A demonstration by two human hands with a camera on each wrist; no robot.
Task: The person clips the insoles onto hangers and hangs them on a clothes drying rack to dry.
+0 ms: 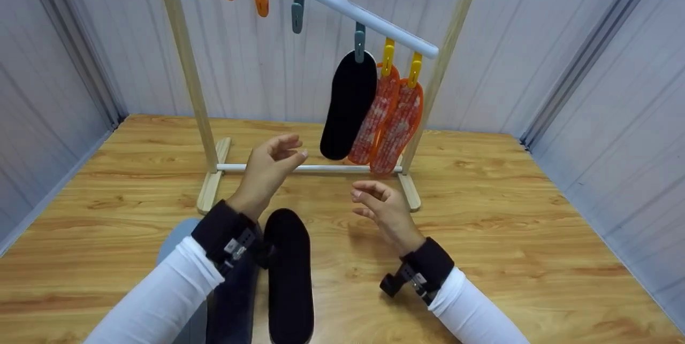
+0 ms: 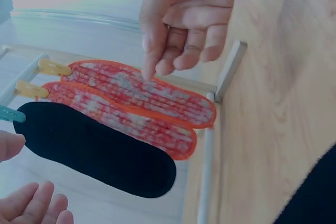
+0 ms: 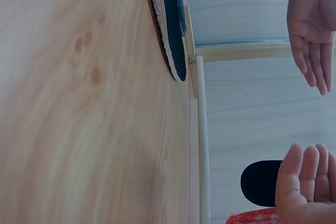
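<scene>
Item: I see both hands empty above the table (image 1: 508, 237). Left hand (image 1: 270, 165) hovers with fingers loosely curled, black insole (image 1: 349, 104) hanging clipped just beyond its fingertips. Right hand (image 1: 386, 210) hovers relaxed, two orange insoles (image 1: 393, 122) hanging beyond it. Second black insole (image 1: 289, 274) lies flat beside my left wrist.

The wooden worktop (image 3: 79, 108) filled the left half of the right wrist view. A dark insole (image 3: 170, 24) with a pale underside lay on it, its tip just beside the rack's white rail (image 3: 202, 145). The right hand (image 3: 307, 187) showed at the lower right, fingers (image 3: 310, 163) straight and together, holding nothing. The left hand (image 3: 312, 30) hung relaxed at the upper right. Between them, the end of a black hanging insole (image 3: 260, 182) and an orange patterned edge (image 3: 252, 217) showed.
</scene>
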